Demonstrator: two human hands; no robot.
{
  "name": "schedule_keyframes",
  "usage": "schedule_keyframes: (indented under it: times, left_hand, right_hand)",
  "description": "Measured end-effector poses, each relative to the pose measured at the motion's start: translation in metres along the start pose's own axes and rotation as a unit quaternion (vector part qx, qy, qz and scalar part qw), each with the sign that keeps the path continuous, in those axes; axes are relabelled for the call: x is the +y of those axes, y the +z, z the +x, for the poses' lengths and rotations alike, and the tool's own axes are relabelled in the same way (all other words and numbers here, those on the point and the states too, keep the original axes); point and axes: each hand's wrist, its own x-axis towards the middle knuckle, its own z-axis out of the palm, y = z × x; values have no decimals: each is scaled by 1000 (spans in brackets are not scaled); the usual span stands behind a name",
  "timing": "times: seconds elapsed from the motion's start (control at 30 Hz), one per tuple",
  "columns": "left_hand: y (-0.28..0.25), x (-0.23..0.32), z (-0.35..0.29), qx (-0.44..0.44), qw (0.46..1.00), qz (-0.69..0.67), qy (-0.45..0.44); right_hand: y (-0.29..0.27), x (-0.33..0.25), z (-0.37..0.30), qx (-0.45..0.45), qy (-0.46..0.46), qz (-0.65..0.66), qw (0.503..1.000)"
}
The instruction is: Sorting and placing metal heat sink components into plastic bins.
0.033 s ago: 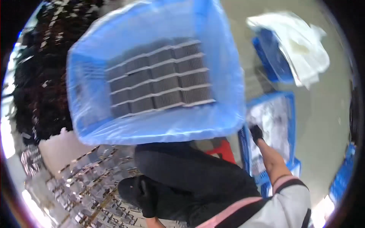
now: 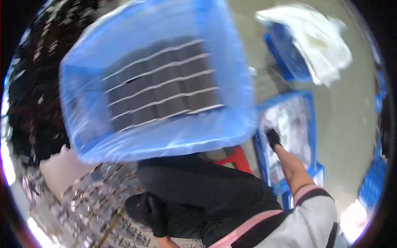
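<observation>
My right hand (image 2: 273, 139), in a black glove, reaches into a blue crate (image 2: 313, 124) at my right side. Pale, clear-looking plastic material (image 2: 291, 120) lies in this crate under and beside the hand. The fingers point away from me; blur hides whether they grip anything. My left hand (image 2: 156, 215), also black-gloved, rests by my dark-clothed knee at the lower left. Its fingers blend into the dark cloth. In front of me stands a large crate lined with blue plastic film (image 2: 165, 144), holding rows of dark grey ribbed pieces (image 2: 161, 84) parted by white strips.
A red stool-like object (image 2: 240, 160) shows between my leg and the right crate. Farther back on the floor, white sheeting (image 2: 322, 41) drapes over a blue bin (image 2: 285, 53). Many small metallic parts (image 2: 91, 202) spread at the lower left. Dark hanging material (image 2: 37, 82) fills the far left.
The whole view has shifted and turned slightly, so the crates and floor items sit a little farther left. My right hand stays in the right crate, my left by the knee.
</observation>
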Motion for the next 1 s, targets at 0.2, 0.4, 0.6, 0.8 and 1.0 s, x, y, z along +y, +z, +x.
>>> schedule_keyframes:
  times: [0.2, 0.4, 0.6, 0.8, 1.0]
  left_hand:
    - [-18, 27, 8, 75, 983, 119, 118]
    - [-37, 26, 25, 86, 966, 112, 215]
    - [-61, 125, -9, 154, 949, 51, 271]
    - [-28, 250, -77, -198, 809, 406, 376]
    - [65, 225, -64, -171, 665, 180, 704]
  right_hand:
    - [0, -105, -32, -8, 112, 119, 987]
    - [-112, -98, -66, -26, 58, 145, 987]
    - [-180, -110, -90, -17, -17, 244, 970]
    - [-213, -162, -128, -3, 4, -87, 996]
    - [-228, -248, -158, 68, -256, -12, 964]
